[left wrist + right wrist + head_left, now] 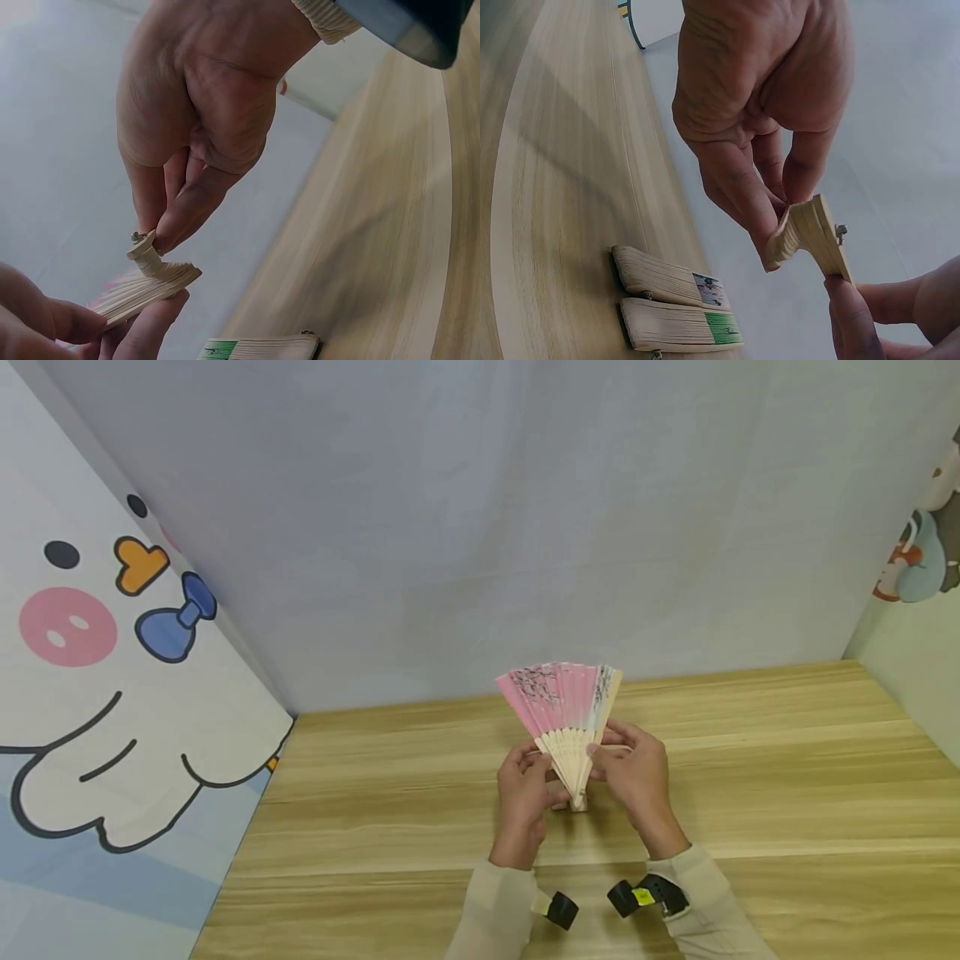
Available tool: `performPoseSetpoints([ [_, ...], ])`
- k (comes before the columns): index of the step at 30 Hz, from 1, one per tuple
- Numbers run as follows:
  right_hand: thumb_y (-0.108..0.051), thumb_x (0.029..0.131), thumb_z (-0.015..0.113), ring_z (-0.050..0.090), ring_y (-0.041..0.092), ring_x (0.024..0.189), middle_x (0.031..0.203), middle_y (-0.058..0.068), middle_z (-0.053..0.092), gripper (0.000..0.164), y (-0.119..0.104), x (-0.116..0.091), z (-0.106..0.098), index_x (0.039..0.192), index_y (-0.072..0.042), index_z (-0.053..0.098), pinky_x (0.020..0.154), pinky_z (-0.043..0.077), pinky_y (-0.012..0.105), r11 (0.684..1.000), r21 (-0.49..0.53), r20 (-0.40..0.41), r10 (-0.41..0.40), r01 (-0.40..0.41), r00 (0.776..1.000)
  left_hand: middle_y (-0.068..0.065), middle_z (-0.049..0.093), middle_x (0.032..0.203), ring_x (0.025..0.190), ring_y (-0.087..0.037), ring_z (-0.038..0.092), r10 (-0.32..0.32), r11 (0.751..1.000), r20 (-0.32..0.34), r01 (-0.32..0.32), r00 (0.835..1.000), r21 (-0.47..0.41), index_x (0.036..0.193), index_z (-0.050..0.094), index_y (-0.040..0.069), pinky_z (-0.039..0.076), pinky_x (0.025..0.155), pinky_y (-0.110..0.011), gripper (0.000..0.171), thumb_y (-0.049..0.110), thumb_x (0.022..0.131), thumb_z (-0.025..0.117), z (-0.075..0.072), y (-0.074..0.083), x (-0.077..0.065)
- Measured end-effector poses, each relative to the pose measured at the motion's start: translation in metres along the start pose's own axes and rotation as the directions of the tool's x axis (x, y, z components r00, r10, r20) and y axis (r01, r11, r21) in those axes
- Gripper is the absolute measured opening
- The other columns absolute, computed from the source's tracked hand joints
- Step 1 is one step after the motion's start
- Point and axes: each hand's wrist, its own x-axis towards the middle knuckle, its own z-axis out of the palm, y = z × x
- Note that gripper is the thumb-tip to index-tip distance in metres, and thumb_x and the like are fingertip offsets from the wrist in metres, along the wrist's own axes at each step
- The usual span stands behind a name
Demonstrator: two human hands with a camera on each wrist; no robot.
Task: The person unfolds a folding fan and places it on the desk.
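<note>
A pink folding fan (551,697) with dark branch prints and pale slats is spread partway, its narrow pivot end toward me. My left hand (521,789) pinches the slats on the left side. On the right edge, my right hand (637,772) grips the outer slat between thumb and fingers. The left wrist view shows the slats (139,296) end-on, with a small metal rivet at the pivot. Two folded fans, one with a green band (682,326) and one with a dark-patterned band (667,277), lie beneath on the table.
The wood-grain table (375,827) meets a pale grey cloth backdrop (465,527) at the rear. A cartoon-printed panel (82,693) stands on the left, another printed panel (918,635) on the right. Small black cameras (562,910) are strapped at both wrists.
</note>
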Motion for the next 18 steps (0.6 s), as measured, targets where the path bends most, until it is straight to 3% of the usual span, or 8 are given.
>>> performPoseSetpoints([
  [18, 0.004, 0.099, 0.067, 0.065, -0.002, 0.076, 0.125, 0.028, 0.061, 0.052, -0.0022, 0.0011, -0.0003, 0.148, 0.011, 0.051, 0.064, 0.062, 0.019, 0.996, 0.082, -0.059, 0.028, -0.023, 0.998, -0.012, 0.061, 0.109, 0.087, -0.016, 0.066, -0.001, 0.997, -0.059, -0.004, 0.998, -0.072, 0.136, 0.056, -0.003, 0.059, 0.056, -0.021, 0.028, 0.005, 0.109, 0.053, 0.0045, 0.0027, -0.0017],
])
